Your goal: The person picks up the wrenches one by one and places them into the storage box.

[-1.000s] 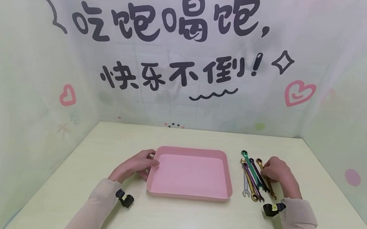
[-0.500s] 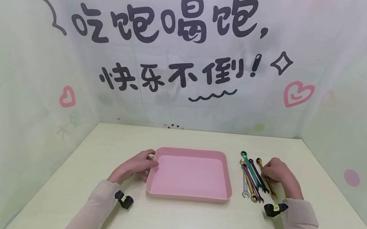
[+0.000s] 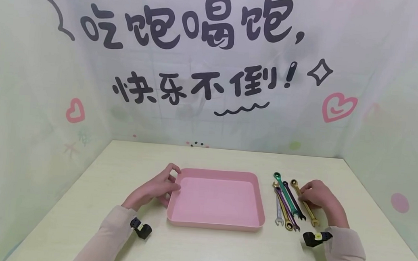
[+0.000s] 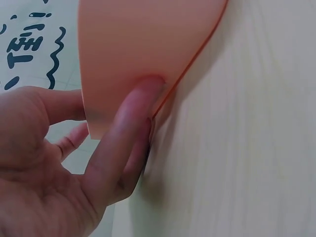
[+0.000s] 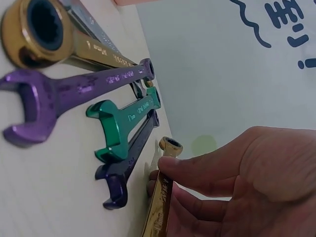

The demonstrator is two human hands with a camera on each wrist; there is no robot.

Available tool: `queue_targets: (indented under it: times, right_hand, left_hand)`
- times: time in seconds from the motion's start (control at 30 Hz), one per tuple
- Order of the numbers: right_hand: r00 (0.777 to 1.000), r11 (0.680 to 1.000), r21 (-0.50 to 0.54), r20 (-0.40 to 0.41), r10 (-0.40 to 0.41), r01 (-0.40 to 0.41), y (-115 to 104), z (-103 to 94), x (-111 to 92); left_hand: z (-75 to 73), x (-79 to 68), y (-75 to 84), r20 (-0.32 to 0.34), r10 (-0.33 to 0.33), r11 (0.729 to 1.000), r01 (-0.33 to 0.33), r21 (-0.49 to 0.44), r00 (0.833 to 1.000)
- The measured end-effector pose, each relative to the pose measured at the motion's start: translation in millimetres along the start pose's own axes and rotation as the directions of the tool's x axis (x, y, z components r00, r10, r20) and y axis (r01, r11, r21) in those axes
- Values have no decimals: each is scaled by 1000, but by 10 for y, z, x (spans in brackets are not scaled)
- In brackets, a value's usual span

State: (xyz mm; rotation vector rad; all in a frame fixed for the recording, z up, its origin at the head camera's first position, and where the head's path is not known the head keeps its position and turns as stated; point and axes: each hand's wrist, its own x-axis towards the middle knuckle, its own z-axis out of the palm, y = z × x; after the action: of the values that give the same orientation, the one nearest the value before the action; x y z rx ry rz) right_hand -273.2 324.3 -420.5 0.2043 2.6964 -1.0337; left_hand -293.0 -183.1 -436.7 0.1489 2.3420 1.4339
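My left hand (image 3: 158, 185) holds a shallow pink tray (image 3: 215, 225) by its left side. In the left wrist view the thumb (image 4: 140, 103) presses the tray wall (image 4: 143, 39), with other fingers behind and under it. My right hand (image 3: 317, 194) pinches a gold ratchet wrench (image 3: 307, 210) between thumb and fingers, its ring end pointing away. Left of that wrench lies a loose pile: a green wrench (image 3: 286, 194), a purple wrench (image 3: 288, 205), a dark purple wrench (image 5: 131, 163), another gold wrench (image 5: 94, 52) and a silver wrench (image 3: 279, 213).
The pale wooden table (image 3: 207, 251) carries the tray in the middle and the wrenches to its right. Behind and at both sides hang white printed curtains (image 3: 209, 126) with dark lettering. A black wrist camera (image 3: 141, 228) sits on each sleeve.
The left hand's fingers have risen toward the tray's back left corner. My right hand has shifted slightly right, and the near end of its gold wrench has swung right, away from the pile.
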Motion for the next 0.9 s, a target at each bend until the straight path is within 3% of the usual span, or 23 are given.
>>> queue_targets:
  times: [0.57,0.9]
  right_hand:
    - [999,988,148,25,35,-38,11,-126,-16]
    - [999,980,198,39,-27,19,-33,-165,-32]
  left_hand:
    - [21,13,-54,21,-2,1000,2,5,1000]
    - [25,19,-42,26,1,1000,-1,-5,1000]
